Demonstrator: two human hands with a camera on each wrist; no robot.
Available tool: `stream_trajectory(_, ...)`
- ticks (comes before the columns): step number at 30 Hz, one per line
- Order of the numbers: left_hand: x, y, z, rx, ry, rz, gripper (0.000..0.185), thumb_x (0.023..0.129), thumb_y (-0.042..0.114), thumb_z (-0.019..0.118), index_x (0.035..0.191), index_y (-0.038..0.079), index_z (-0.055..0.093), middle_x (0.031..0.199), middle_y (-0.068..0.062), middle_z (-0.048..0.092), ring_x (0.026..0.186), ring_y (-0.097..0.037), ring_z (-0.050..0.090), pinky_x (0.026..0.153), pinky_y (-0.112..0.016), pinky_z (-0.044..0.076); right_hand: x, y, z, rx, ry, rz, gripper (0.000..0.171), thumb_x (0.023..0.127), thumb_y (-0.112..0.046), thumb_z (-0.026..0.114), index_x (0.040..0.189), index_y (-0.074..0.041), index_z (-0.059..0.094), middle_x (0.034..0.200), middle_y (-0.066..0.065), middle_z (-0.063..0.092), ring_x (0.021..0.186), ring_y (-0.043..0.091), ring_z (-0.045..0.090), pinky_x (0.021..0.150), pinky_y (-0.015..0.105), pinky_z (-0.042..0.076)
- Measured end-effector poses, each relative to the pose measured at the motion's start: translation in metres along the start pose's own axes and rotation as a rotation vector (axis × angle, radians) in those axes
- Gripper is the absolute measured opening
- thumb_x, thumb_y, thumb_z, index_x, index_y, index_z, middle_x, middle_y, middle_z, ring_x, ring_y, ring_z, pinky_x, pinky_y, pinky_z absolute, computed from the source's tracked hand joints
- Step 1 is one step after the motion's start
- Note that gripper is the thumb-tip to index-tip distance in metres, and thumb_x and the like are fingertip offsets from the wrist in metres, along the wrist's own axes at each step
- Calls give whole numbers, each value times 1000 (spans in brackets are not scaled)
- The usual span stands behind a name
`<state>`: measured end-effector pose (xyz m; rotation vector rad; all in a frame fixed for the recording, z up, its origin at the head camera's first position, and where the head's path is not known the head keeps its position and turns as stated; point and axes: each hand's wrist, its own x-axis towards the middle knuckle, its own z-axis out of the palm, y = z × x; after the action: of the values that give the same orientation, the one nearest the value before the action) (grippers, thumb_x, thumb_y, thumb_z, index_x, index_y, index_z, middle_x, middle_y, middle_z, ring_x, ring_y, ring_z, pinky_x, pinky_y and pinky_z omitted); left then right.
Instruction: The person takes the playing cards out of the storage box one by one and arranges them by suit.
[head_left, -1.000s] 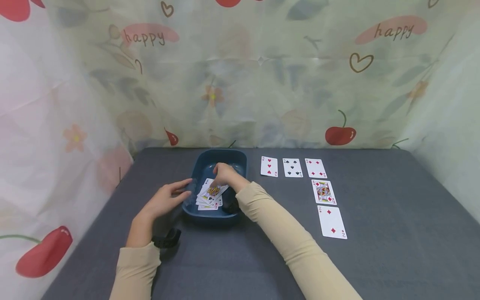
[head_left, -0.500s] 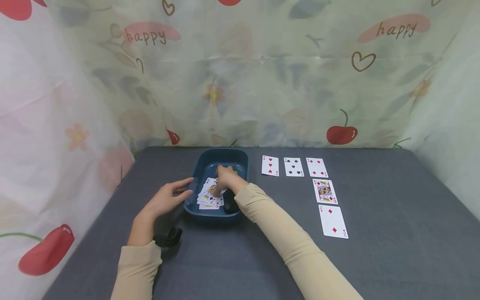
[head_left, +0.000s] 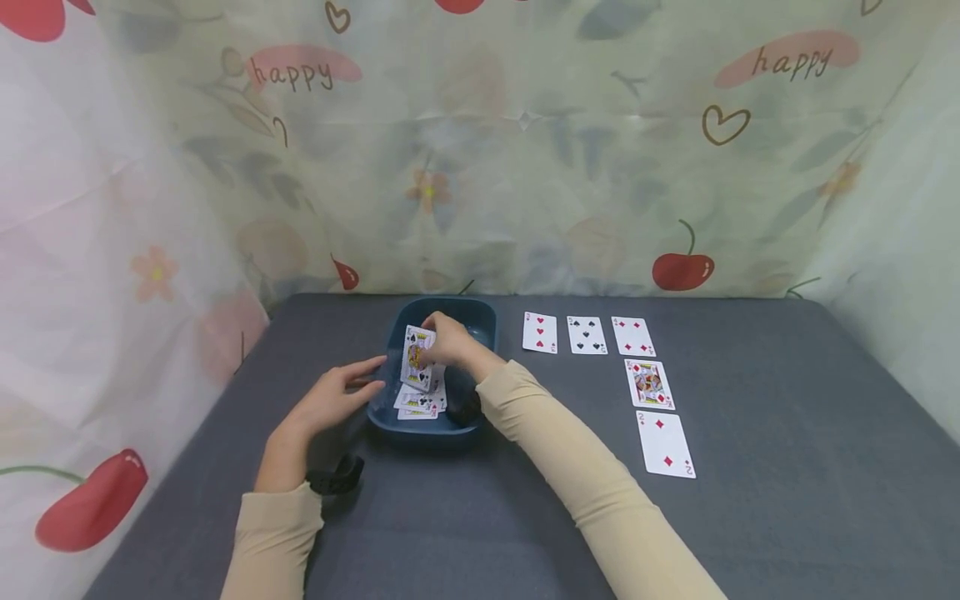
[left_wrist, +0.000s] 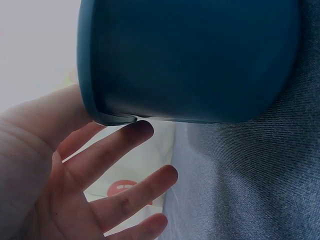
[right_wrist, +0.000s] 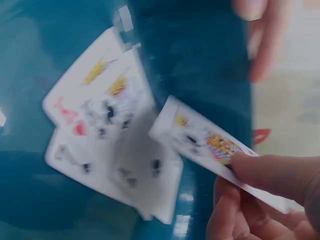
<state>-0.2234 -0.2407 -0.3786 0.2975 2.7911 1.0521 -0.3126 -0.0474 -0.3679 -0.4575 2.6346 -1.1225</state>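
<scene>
A dark blue rectangular tub [head_left: 480, 321] stands on the table, with several playing cards [head_left: 417, 404] lying overlapped inside it. My right hand [head_left: 450, 340] pinches a spade face card [head_left: 415, 360] between thumb and fingers, raised and tilted above the others. In the right wrist view, the thumb lies on this card's face [right_wrist: 220, 147] and the fingers are behind it, while the loose cards [right_wrist: 115, 125] look blurred. My left hand [head_left: 333, 400] touches the tub's left rim, its fingers spread and fairly straight; in the left wrist view the fingertips [left_wrist: 140, 130] are by the rim.
Right of the tub, three cards form a row: a heart card [head_left: 539, 333], a spade card [head_left: 587, 336] and a diamond card [head_left: 633, 337]. Below the last lie a diamond face card [head_left: 649, 384] and a two of diamonds [head_left: 666, 444]. A printed curtain [head_left: 525, 183] hangs behind.
My right hand has taken hold of the spade face card from the pile and lifted it up and slightly left. The left hand has stayed by the tub's rim.
</scene>
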Motion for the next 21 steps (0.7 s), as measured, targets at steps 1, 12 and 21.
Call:
stream_trajectory(1,0,0,0,2,-2,-2,52,96,27,52,143,9,38,145,-21,40,126,-42,47,98,-53,44,-1,-2,-3,28,3,-9,52,80,-6,69,127,-4,47,113,17,60,94,25,62,75,29,53)
stream_trajectory(12,2,0,0,14,2,-22,51,95,26,52,142,9,39,145,-22,40,126,-41,48,100,-54,42,-10,-4,-42,271,41,-83,43,86,-6,64,125,-8,47,102,22,67,85,24,67,73,31,57)
stream_trajectory(21,1,-1,1,19,15,-14,52,95,26,53,142,9,40,144,-22,40,126,-41,48,100,-54,42,-26,20,-71,320,51,-143,47,87,-7,63,130,-5,45,89,19,67,64,9,58,70,35,52)
